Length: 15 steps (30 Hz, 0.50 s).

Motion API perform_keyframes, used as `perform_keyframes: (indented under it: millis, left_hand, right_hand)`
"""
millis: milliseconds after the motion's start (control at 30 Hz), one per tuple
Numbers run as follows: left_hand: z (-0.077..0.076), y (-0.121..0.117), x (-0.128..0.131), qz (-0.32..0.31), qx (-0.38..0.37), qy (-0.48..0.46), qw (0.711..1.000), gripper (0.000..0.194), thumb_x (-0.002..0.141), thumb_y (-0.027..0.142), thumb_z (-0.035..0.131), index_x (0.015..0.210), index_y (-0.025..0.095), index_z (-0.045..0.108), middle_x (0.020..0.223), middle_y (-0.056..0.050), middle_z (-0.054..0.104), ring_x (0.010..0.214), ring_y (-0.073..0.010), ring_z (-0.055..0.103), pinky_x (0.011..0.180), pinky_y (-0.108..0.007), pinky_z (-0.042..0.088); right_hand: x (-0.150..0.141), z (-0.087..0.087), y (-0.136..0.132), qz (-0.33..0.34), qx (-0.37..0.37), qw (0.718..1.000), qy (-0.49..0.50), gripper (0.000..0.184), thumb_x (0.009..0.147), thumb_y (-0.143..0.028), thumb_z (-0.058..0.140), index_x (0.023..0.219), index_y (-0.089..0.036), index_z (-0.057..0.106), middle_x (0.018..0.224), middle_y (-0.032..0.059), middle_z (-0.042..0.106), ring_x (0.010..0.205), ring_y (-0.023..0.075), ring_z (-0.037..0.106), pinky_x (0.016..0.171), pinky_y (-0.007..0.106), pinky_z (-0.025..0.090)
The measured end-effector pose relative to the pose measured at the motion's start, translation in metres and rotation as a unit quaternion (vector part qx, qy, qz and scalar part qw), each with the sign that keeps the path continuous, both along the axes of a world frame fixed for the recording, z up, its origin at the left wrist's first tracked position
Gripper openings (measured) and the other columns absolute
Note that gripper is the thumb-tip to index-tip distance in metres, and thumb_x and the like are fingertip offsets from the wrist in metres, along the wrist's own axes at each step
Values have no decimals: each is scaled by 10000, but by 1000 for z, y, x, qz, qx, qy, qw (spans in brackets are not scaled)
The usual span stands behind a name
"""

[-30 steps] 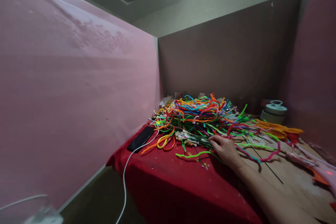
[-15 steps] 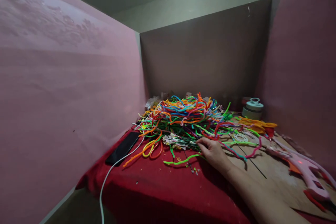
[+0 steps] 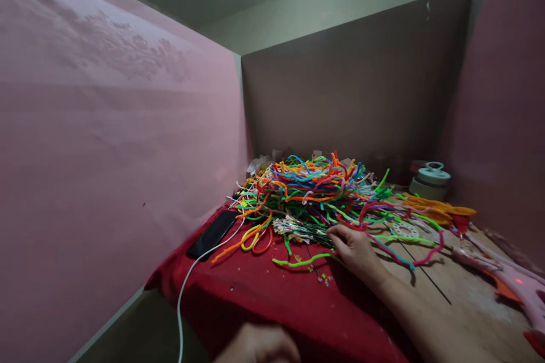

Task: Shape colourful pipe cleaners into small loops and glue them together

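My right hand [image 3: 356, 250] reaches in from the lower right. Its thumb and fingers close on the dark ends of a bundle of thin green stems with pale tips [image 3: 293, 229], which lies on the red cloth [image 3: 251, 295]. Blurred at the bottom edge, my left hand [image 3: 261, 345] is only partly in view; its fingers cannot be made out. Behind the bundle rises a tangled heap of colourful pipe cleaners [image 3: 310, 181]. A bright green pipe cleaner [image 3: 298, 263] lies just in front of my right hand. Left of the bundle is a pair of scissors [image 3: 255, 240] with looped handles.
At the left lies a black phone [image 3: 212, 233], crossed by a white cable [image 3: 189, 272]. To the right are a pink glue gun [image 3: 506, 278] with a red light, a brown board [image 3: 464, 289] and a lidded pale container [image 3: 431, 180]. Pink walls [image 3: 106, 142] enclose the sides.
My left hand has come into view at the bottom edge. The whole scene has shifted to the right in the picture. My right hand stays at the stem bundle.
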<state>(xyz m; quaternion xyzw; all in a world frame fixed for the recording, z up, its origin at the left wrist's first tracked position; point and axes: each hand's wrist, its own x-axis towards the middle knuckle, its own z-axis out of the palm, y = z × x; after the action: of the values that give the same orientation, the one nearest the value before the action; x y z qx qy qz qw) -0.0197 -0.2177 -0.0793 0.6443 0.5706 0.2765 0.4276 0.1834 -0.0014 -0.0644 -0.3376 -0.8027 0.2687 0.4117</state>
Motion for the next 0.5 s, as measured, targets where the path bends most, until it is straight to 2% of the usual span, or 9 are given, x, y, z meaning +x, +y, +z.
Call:
perform_keyframes:
  millis: [67, 100, 133, 167, 233, 300, 367, 500]
  left_hand:
    - [33, 38, -24, 76, 57, 18, 995, 278, 846, 369, 453, 1074, 273, 579, 1099, -49, 586, 971, -201, 536, 730, -294, 466]
    - [51, 60, -39, 129, 88, 38, 987, 295, 848, 363, 435, 1070, 248, 590, 1070, -53, 603, 962, -210, 535, 705, -283, 452]
    - [68, 85, -55, 241, 128, 120, 954, 289, 845, 356, 428, 1010, 220, 623, 995, -49, 632, 914, -206, 552, 682, -271, 441]
    - [83, 110, -71, 317, 132, 210, 915, 289, 846, 352, 423, 968, 199, 636, 963, -45, 640, 910, -203, 557, 704, -267, 435]
    - [105, 156, -102, 337, 108, 251, 901, 242, 812, 315, 500, 905, 144, 644, 926, -62, 642, 892, -216, 566, 706, -274, 439]
    - [111, 193, -126, 329, 69, 283, 899, 235, 795, 307, 557, 918, 119, 626, 946, -62, 626, 855, -205, 579, 710, -309, 466]
    - [106, 218, -145, 313, 37, 312, 896, 296, 825, 324, 533, 1054, 139, 563, 1067, -59, 576, 910, -201, 572, 751, -364, 489]
    - [86, 239, -168, 269, 24, 335, 903, 330, 823, 320, 538, 1107, 151, 539, 1118, -63, 552, 958, -222, 559, 774, -382, 489]
  right_hand:
    - [0, 0, 0, 0, -6, 1000, -2, 246, 806, -282, 429, 789, -167, 645, 643, 30, 642, 586, 158, 573, 582, 244, 422]
    - [0, 0, -1, -1, -10, 1000, -3, 243, 807, -280, 428, 787, -167, 642, 648, 30, 642, 593, 159, 576, 588, 244, 422]
    - [0, 0, -1, -1, -13, 1000, -3, 239, 808, -276, 428, 786, -167, 639, 654, 30, 643, 601, 160, 580, 593, 244, 421]
    - [0, 0, 0, -1, -15, 1000, -3, 235, 809, -272, 428, 785, -168, 637, 661, 31, 645, 611, 162, 584, 599, 244, 419]
    - [-1, 0, 0, 3, -14, 1000, -4, 231, 813, -264, 425, 791, -172, 636, 681, 33, 651, 637, 166, 593, 613, 245, 418]
    - [-2, 0, 1, 7, -13, 1000, -5, 231, 816, -259, 422, 799, -176, 638, 683, 33, 651, 641, 167, 595, 616, 245, 418]
    - [-2, 0, 1, 10, -18, 1000, -6, 232, 820, -254, 419, 806, -180, 638, 676, 30, 647, 634, 164, 591, 610, 243, 416]
    - [-4, 2, 0, 21, -39, 999, -6, 232, 829, -255, 416, 812, -184, 636, 699, 34, 650, 645, 161, 589, 608, 241, 414]
